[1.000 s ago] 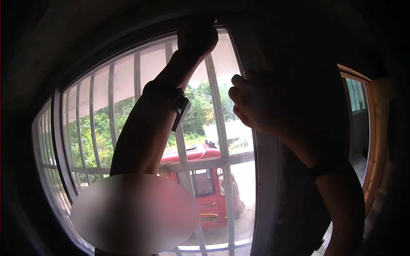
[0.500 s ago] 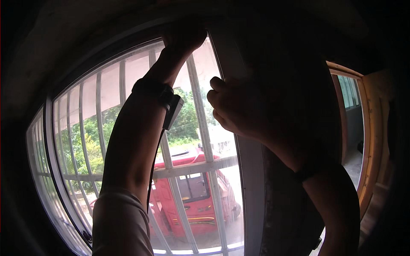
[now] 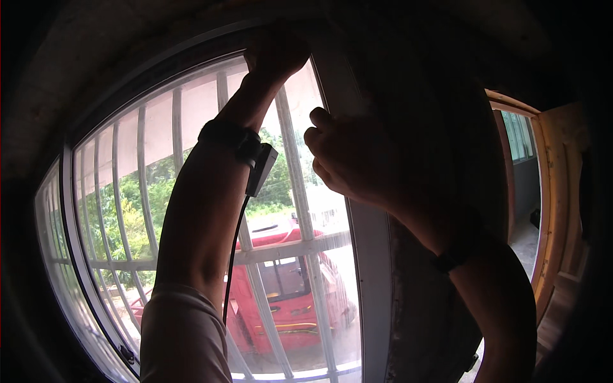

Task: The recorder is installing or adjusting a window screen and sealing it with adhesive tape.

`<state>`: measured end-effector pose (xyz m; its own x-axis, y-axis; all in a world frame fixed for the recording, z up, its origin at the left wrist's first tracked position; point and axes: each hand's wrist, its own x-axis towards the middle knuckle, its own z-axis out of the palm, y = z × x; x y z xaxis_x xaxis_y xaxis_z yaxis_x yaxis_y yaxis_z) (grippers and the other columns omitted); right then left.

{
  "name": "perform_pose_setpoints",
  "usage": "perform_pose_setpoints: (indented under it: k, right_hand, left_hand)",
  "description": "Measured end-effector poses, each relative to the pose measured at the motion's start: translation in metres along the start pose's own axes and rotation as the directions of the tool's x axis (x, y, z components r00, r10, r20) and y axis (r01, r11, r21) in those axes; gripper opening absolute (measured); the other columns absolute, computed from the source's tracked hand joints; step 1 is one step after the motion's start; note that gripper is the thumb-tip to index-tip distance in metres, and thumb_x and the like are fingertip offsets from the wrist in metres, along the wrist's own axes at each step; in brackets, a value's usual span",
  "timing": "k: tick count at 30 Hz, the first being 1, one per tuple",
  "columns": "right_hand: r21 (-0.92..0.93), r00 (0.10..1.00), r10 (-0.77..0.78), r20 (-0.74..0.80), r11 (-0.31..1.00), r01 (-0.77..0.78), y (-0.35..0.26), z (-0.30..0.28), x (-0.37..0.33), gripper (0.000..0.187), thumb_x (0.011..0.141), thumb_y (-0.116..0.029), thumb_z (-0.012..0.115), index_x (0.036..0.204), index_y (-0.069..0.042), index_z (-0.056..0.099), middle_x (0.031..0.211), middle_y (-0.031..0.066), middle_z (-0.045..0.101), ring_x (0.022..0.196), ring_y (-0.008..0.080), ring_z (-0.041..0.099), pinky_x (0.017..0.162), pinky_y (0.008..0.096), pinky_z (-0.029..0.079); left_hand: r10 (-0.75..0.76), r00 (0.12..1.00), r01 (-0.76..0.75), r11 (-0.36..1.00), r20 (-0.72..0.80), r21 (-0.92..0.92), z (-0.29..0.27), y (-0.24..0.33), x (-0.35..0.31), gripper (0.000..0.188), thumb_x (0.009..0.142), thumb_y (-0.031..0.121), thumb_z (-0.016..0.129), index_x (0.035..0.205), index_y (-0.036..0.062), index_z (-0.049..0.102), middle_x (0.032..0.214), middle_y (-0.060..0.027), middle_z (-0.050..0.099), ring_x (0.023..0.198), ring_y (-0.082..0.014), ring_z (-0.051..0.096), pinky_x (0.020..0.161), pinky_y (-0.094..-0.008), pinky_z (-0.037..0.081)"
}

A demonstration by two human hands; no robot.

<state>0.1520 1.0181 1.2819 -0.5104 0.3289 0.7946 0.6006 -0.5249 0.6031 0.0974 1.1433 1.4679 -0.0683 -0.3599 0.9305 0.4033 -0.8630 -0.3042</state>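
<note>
L hand (image 3: 276, 52) raised to top of window frame (image 3: 367, 255), fingers curled on the upper edge above the vert. white bars (image 3: 294, 166); R hand (image 3: 348, 159) lower, just right, fingers closed near frame's upright, grip content can't tell; L nearer top.

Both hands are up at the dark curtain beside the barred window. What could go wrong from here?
The left hand reaches overhead at the window frame's top, where backlight hides its grip; it might slip. The cable hanging from the left wrist could snag. The right hand bunches the dark curtain; a hard pull might strain it.
</note>
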Motion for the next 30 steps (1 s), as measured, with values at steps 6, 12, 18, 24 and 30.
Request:
perform_pose_setpoints:
  k: [6,12,18,24,30]
  right_hand:
    - [0.001,1.0,0.012,0.019,1.0,-0.012,-0.003,-0.005,0.0,0.014,0.086,-0.008,0.065,0.075,-0.002,0.059,0.094,0.0197,0.069,0.062,0.0255,0.07,0.059,0.0403,0.056]
    - [0.004,1.0,0.018,0.021,1.0,-0.018,-0.007,-0.013,0.003,0.014,0.085,-0.01,0.068,0.076,-0.002,0.059,0.095,0.0171,0.067,0.067,0.025,0.069,0.061,0.0403,0.057]
    - [0.008,0.994,0.072,0.087,0.997,-0.073,-0.009,-0.019,0.003,0.016,0.083,-0.012,0.071,0.078,-0.002,0.059,0.092,0.013,0.063,0.069,0.0256,0.068,0.064,0.041,0.057]
    - [-0.044,0.998,0.031,-0.062,0.998,-0.034,-0.024,-0.048,0.005,0.012,0.082,-0.008,0.07,0.081,-0.003,0.059,0.087,0.0107,0.06,0.066,0.0267,0.064,0.06,0.0394,0.053]
    - [-0.223,0.997,0.071,0.021,0.973,-0.065,-0.017,-0.023,0.004,0.02,0.089,-0.012,0.074,0.105,-0.009,0.065,0.094,0.006,0.068,0.072,0.0202,0.068,0.069,0.0378,0.056]
  left_hand:
    - [-0.097,0.993,0.108,0.971,0.06,-0.216,-0.002,-0.009,-0.001,0.045,0.082,0.029,0.065,0.121,0.0062,0.07,0.112,-0.0174,0.073,0.111,-0.0351,0.069,0.093,-0.0466,0.056]
    - [0.021,1.0,-0.021,0.923,-0.004,-0.384,-0.007,-0.023,-0.014,0.038,0.079,0.018,0.065,0.114,0.006,0.069,0.105,-0.0175,0.073,0.103,-0.0327,0.071,0.087,-0.0424,0.057]
    - [-0.001,1.0,-0.004,0.887,-0.01,-0.462,-0.04,-0.053,-0.071,0.033,0.083,0.008,0.067,0.116,0.0026,0.067,0.104,-0.0154,0.073,0.091,-0.025,0.073,0.082,-0.0366,0.058]
    - [-0.049,0.988,0.037,0.996,-0.144,-0.083,-0.113,-0.168,-0.143,0.037,0.087,0.009,0.063,0.124,0.0055,0.061,0.119,-0.0177,0.068,0.103,-0.0286,0.07,0.085,-0.0389,0.058]
    - [-0.072,0.987,0.115,0.942,-0.144,0.315,-0.181,-0.282,-0.234,0.04,0.09,0.015,0.068,0.128,0.0084,0.059,0.125,-0.0135,0.065,0.113,-0.0332,0.063,0.095,-0.0448,0.052]
